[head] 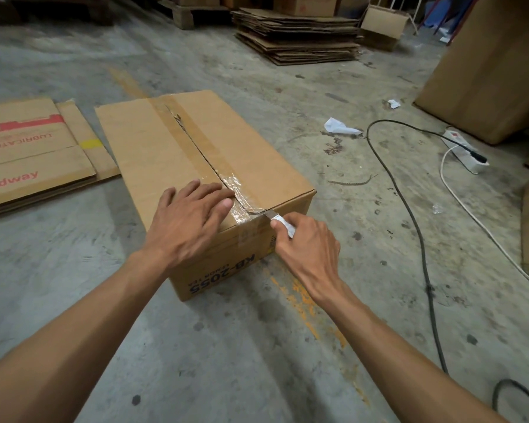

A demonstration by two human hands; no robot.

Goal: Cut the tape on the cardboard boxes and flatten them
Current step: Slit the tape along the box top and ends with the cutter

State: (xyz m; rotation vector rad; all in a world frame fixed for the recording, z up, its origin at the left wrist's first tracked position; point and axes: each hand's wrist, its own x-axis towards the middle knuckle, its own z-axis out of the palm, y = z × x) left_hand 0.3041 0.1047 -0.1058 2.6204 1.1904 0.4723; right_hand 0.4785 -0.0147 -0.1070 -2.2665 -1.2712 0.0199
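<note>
A closed brown cardboard box [153,148] marked "KB-2055" stands on the concrete floor in front of me. Brown and clear tape [196,145] runs along its top seam, which is slit open over most of its length. My left hand [193,221] presses flat on the near part of the top, left of the seam. My right hand [306,248] grips a small blade with a white-wrapped handle [277,219]. Its tip sits in the crumpled clear tape at the box's near top edge.
Flattened printed boxes [34,154] lie on the floor at the left. A stack of flattened cardboard [297,38] sits at the back. A large box [495,68] stands at the right, with a power strip [464,151], black and white cables [409,209] and paper scraps [339,126] nearby.
</note>
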